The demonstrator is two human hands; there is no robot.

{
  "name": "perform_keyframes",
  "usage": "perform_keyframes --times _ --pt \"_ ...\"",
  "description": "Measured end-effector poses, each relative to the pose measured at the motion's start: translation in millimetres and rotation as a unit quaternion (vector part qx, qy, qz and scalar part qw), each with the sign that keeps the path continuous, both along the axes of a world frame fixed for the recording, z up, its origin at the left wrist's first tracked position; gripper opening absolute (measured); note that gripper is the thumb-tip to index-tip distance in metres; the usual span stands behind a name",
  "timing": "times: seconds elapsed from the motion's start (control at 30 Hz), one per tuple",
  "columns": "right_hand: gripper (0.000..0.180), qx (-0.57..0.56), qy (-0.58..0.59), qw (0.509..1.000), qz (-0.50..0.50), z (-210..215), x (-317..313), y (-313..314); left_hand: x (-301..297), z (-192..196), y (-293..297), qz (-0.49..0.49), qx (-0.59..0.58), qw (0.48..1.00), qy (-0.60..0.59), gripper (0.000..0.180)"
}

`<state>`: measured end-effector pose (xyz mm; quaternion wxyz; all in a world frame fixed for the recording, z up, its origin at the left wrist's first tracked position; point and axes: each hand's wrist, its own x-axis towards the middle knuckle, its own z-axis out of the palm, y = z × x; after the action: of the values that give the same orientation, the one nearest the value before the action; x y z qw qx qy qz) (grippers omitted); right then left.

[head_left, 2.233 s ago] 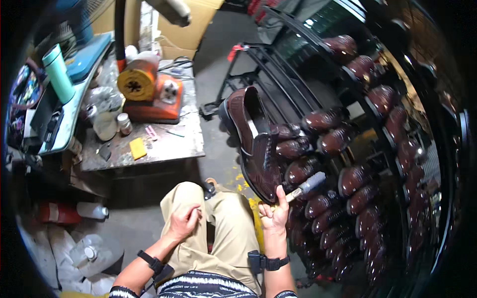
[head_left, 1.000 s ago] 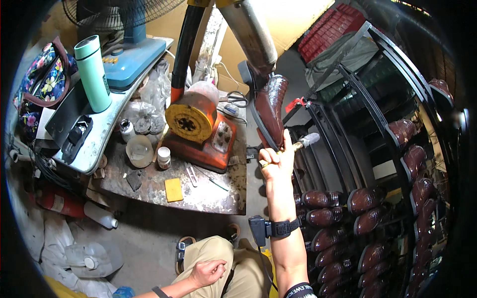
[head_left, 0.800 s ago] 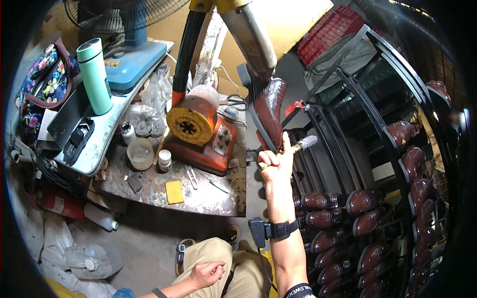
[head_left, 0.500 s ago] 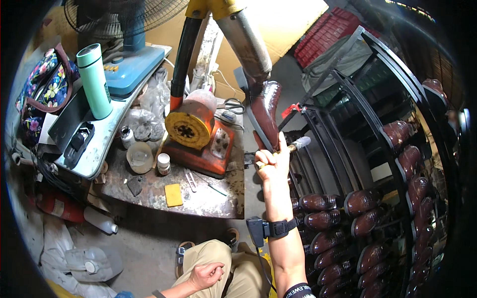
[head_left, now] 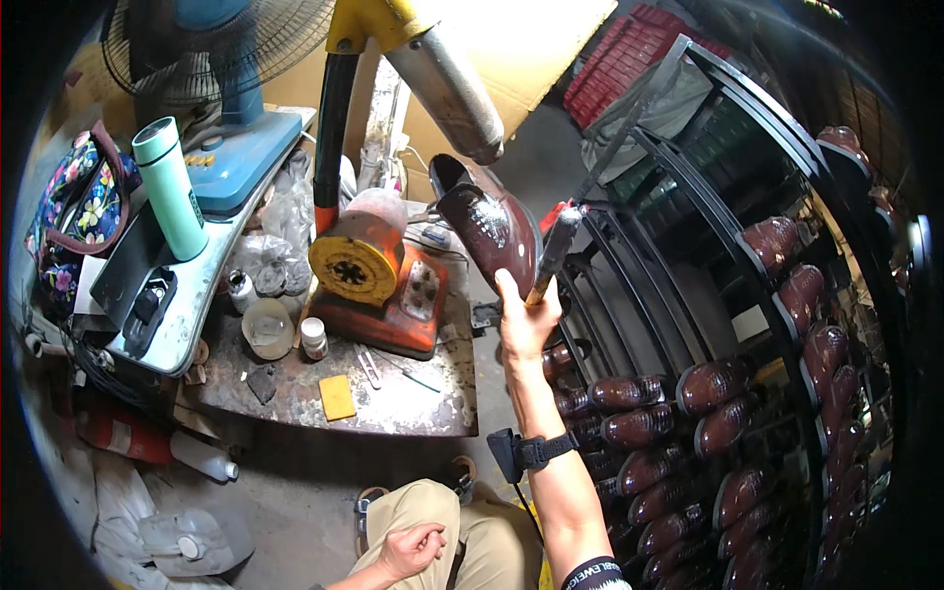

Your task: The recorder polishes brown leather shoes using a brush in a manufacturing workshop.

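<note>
My right hand [head_left: 528,320] is raised past the right edge of the bench, closed on the toe end of a shiny dark brown leather shoe [head_left: 489,228]. The shoe's opening points up and left, below the nozzle of a hot-air gun [head_left: 454,103]. The same hand also grips a stick-like tool [head_left: 558,251] with a wooden lower part and a dark upper part; its exact kind is unclear. On my trousered thigh lies my left hand [head_left: 411,553], fingers curled in with nothing visible in them.
An orange machine base [head_left: 383,315] with a yellow disc stands on the bench [head_left: 433,413], near a yellow pad [head_left: 337,397], tweezers [head_left: 369,367] and small jars [head_left: 314,338]. A green flask [head_left: 169,189] and fan [head_left: 216,59] are at left. Right, a rack [head_left: 678,324] carries several brown shoes.
The shoe has turned over from beneath the nozzle, now showing its glossy upper and opening. The stick tool has swung upright. My view has shifted slightly; my left hand stays on the thigh.
</note>
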<state>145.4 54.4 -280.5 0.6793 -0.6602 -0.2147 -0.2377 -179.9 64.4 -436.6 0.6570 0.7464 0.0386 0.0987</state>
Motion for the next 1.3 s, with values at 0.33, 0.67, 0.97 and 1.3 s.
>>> perform_keyframes --times 0.33,0.67,0.97,1.3 --pt "0.049 0.033 0.041 0.993 -0.107 -6 -54 -48 -2 0 -2 0.022 -0.002 1.0 0.003 0.011" --pt "0.027 0.339 0.422 0.81 0.225 -68 -205 -179 -7 1 -2 0.012 -0.032 0.999 0.019 0.012" --pt "0.037 0.306 0.448 0.824 0.164 -56 -299 -194 -3 51 -16 -0.053 -0.265 0.961 0.063 0.073" --pt "0.059 0.173 0.359 0.915 0.053 -33 -325 -148 43 106 -29 -0.002 -0.365 0.93 -0.039 0.078"
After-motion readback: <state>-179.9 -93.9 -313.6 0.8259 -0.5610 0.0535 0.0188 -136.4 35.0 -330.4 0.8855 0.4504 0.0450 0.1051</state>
